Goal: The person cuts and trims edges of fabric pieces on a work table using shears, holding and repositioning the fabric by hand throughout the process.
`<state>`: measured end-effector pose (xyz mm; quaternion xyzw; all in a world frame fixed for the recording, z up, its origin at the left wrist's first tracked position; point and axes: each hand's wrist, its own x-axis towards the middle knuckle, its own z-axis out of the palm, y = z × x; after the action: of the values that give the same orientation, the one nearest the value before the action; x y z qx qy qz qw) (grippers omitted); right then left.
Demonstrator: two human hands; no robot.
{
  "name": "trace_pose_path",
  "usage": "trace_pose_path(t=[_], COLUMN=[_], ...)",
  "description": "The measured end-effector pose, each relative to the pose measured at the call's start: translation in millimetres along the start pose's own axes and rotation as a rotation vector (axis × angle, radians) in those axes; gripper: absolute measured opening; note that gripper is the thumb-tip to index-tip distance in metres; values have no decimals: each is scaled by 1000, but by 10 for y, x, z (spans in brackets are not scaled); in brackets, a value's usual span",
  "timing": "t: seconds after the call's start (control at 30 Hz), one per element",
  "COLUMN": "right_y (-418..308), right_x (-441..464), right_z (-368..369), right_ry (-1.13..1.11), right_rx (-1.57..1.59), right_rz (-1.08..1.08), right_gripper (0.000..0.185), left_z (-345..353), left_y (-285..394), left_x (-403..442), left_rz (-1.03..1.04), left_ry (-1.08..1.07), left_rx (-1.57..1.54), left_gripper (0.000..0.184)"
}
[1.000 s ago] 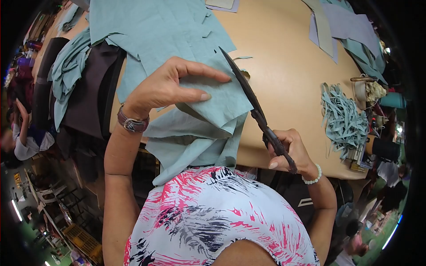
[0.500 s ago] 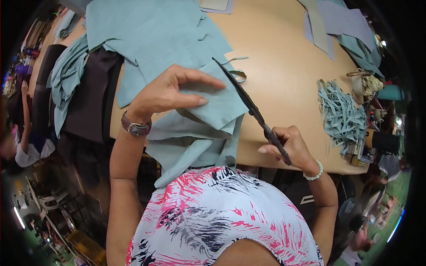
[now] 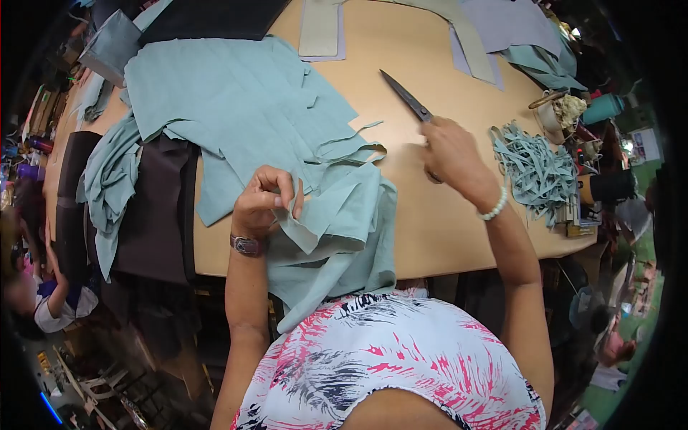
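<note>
My left hand [image 3: 266,199] pinches an edge of a pale teal piece of fabric [image 3: 330,215], which is bunched over the table's near edge and drapes toward my lap. To the right, above the bare tabletop, my right hand [image 3: 455,158] is wrapped round a pair of black scissors [image 3: 408,97]. The blades look closed and point away from me to the upper left. Thin cut strips [image 3: 351,148] lie at the fabric's right side. Beyond my left hand, a larger layered stack of teal fabric [image 3: 229,93] is spread out.
A heap of thin teal strips [image 3: 536,172] lies on the table [image 3: 430,244] at right, near a teal bottle [image 3: 602,107]. Dark cloth [image 3: 154,208] covers the left side under a crumpled teal cloth [image 3: 113,179]. Pattern pieces [image 3: 320,29] lie at the back. Another person's arm [image 3: 56,269] shows far left.
The scissors have moved away from the fabric, up and to the right, and their blades look closed. My left hand has lowered and now pinches a fabric edge; the view has shifted slightly.
</note>
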<state>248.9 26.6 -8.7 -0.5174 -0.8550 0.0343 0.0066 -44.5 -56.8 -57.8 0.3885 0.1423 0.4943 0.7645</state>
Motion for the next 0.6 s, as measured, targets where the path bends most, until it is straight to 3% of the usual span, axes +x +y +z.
trace_pose_path(t=[0.07, 0.13, 0.23, 0.4, 0.6], right_y=[-326, -608, -748, -529, 381], right_x=[147, 306, 386, 166, -16], right_z=[84, 223, 564, 670, 174], right_ry=[145, 232, 274, 269, -111], right_rx=[254, 272, 275, 362, 717], right_rz=[-187, -268, -421, -723, -184], right_gripper=[48, 57, 59, 30, 14], left_z=[35, 69, 52, 21, 116], left_y=[-13, -23, -48, -65, -41], left_x=[9, 10, 6, -12, 7], left_rz=[-23, -30, -16, -5, -103], left_ry=[14, 46, 107, 184, 211], left_rx=[19, 57, 125, 151, 97], left_gripper=[15, 14, 14, 14, 19])
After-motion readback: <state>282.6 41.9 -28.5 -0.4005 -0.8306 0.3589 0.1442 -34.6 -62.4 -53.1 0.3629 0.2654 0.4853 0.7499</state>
